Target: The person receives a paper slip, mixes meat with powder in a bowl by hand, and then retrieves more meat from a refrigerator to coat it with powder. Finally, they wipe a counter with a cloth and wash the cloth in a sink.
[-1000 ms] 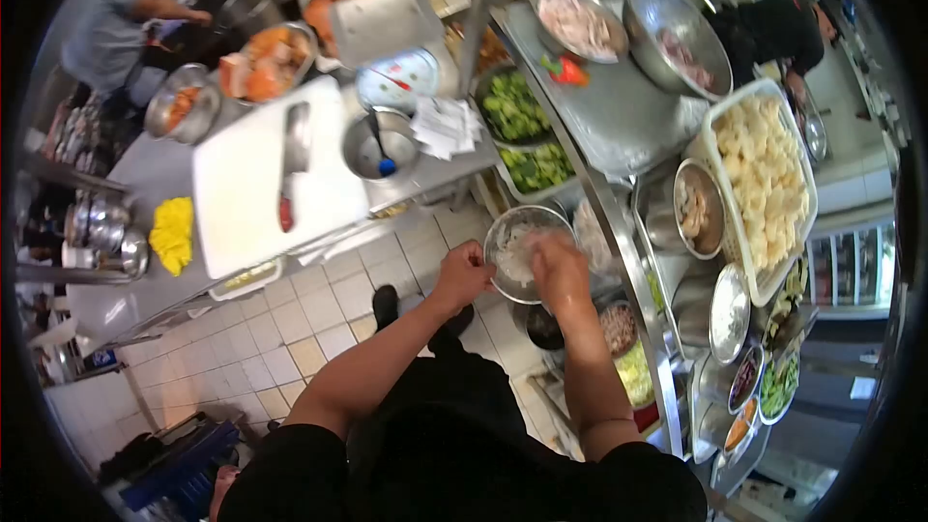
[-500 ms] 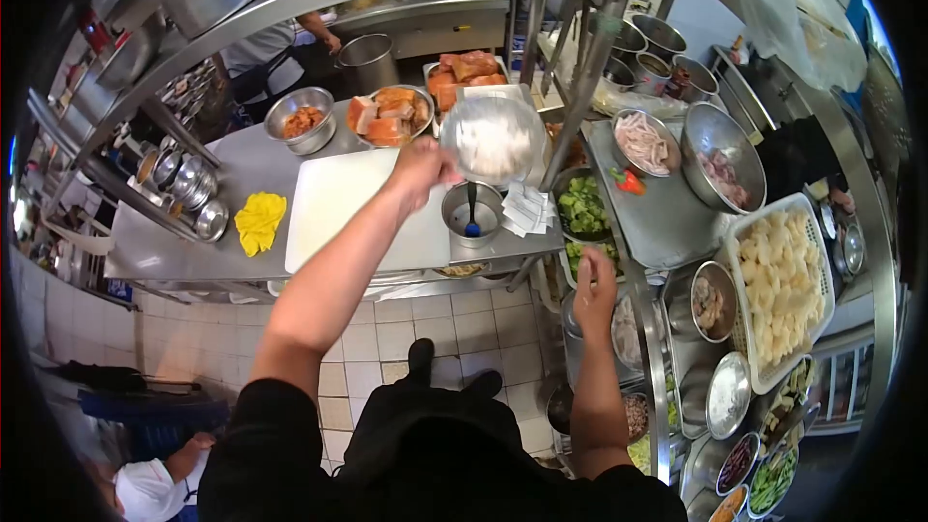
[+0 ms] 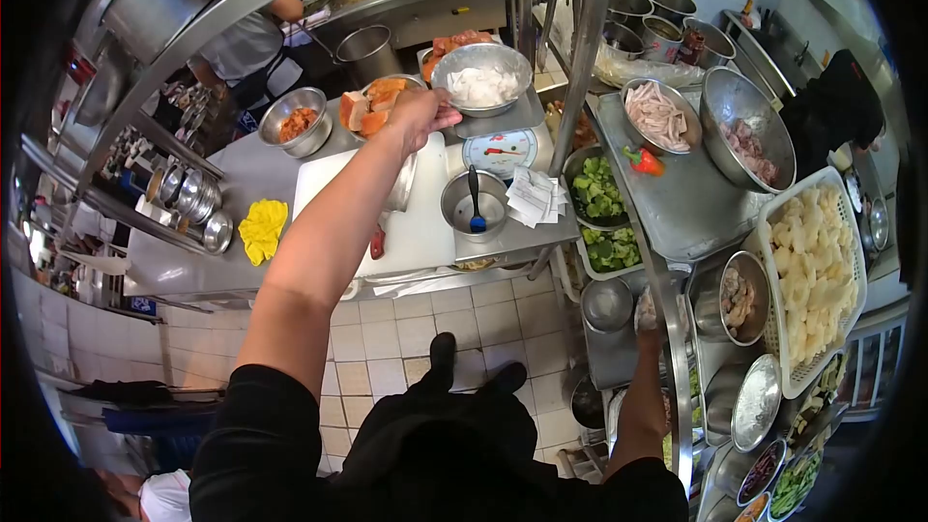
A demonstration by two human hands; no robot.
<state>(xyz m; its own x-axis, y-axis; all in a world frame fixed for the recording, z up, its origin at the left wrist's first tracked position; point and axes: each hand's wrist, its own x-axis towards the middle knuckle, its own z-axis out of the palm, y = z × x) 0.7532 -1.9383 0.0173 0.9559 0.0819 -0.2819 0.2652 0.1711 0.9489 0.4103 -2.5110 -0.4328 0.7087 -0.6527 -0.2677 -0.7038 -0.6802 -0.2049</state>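
Observation:
A metal bowl of white food pieces (image 3: 483,83) sits on the platform of a weighing scale (image 3: 500,153), whose dial faces me. At the bowl's near left rim, my left hand (image 3: 425,118) has its fingers stretched out, touching or almost touching it. My right hand (image 3: 648,324) reaches low on the right toward the lower shelf; its fingers are mostly hidden. A metal pot (image 3: 462,218) with a blue-headed brush (image 3: 476,203) stands in front of the scale, beside white paper slips (image 3: 535,197). Partly behind my left forearm are another metal bowl (image 3: 402,184) and a dark red piece (image 3: 377,243).
A white cutting board (image 3: 425,232) lies on the steel counter, with a yellow cloth (image 3: 262,230) to its left. Broccoli trays (image 3: 610,248), a bowl of pale strips (image 3: 659,116) and a white basket (image 3: 817,271) stand right. A steel post (image 3: 580,58) rises behind. Another person (image 3: 242,53) stands across.
The bowl of white pieces has moved back onto the scale, uncovering the dial. My left hand has loosened beside it. My right hand has moved down and right toward the lower shelf.

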